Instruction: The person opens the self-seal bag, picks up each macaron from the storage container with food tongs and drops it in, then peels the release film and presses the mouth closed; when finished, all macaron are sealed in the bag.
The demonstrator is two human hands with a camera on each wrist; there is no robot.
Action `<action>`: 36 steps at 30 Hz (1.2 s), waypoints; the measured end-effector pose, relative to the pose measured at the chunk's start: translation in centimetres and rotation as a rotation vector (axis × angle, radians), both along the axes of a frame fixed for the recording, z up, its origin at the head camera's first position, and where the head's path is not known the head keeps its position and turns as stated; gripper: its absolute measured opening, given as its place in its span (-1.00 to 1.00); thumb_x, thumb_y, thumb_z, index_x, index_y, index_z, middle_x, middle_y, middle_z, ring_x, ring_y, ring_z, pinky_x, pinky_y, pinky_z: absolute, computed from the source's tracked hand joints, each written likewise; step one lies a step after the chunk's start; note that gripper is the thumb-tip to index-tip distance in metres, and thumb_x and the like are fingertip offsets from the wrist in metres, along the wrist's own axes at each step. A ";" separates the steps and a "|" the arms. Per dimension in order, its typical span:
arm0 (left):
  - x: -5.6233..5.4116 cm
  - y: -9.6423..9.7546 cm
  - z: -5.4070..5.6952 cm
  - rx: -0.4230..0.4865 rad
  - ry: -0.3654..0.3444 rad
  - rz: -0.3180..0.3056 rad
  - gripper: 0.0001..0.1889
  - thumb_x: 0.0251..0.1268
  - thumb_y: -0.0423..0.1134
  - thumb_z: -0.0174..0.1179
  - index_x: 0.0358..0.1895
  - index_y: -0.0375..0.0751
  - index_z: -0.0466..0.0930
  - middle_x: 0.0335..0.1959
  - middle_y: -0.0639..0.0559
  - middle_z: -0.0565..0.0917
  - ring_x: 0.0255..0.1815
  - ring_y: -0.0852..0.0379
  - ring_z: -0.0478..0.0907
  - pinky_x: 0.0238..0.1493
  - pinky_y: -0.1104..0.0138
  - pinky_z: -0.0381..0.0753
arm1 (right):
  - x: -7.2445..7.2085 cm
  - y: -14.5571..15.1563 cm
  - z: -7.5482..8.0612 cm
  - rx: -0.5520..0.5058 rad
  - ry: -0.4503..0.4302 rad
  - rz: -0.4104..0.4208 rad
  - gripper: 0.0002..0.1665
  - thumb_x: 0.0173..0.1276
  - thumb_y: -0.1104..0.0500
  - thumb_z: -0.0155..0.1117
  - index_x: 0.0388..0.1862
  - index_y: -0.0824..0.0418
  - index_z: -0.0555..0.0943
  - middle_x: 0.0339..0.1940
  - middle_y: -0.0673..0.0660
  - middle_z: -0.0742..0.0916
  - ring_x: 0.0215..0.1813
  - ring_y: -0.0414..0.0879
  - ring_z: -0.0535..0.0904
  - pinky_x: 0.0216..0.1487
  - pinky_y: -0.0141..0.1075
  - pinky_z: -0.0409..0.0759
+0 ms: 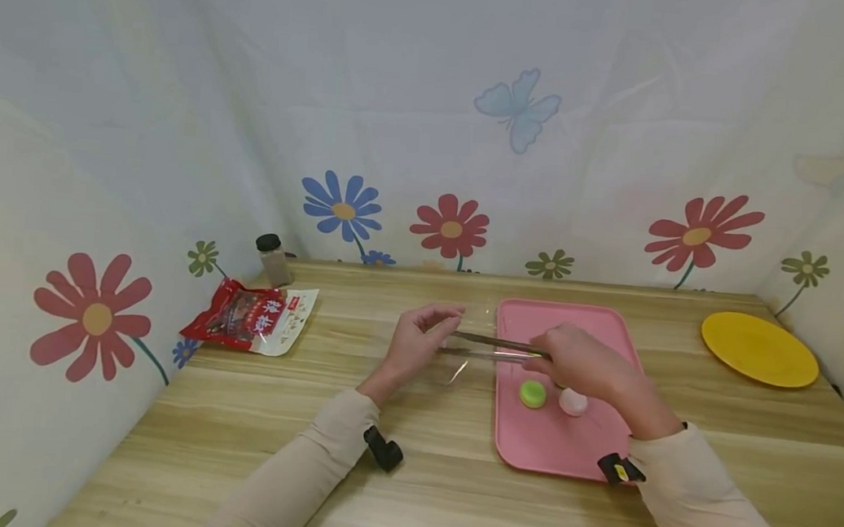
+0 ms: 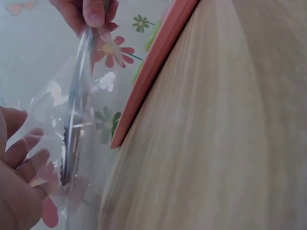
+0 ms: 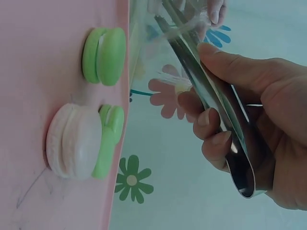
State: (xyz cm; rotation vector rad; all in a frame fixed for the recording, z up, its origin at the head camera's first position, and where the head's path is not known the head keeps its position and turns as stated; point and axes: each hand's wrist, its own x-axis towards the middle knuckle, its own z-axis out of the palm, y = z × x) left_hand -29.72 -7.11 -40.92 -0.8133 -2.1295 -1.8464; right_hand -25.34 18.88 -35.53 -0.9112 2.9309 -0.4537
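In the left wrist view, edges crop the left hand and right hand.

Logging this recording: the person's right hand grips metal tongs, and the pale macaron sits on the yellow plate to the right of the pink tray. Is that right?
Not quite: the pale macaron sits on the pink tray, as the right wrist view shows. The right hand does grip the metal tongs, and the yellow plate is right of the tray.

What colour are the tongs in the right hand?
The tongs are shiny metallic silver, showing best in the right wrist view.
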 end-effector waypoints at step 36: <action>0.4 0.1 0.4 0.066 -0.014 -0.078 -0.82 0.41 -0.46 0.19 -0.04 -0.54 0.62 0.12 -0.32 0.64 0.13 -0.01 0.63 0.11 0.34 0.59 | 0.6 -1.2 0.2 0.016 0.050 0.089 -0.78 0.36 0.10 0.40 -0.47 0.11 0.65 -0.63 -0.16 0.54 -0.55 -0.28 0.39 -0.46 -0.37 0.43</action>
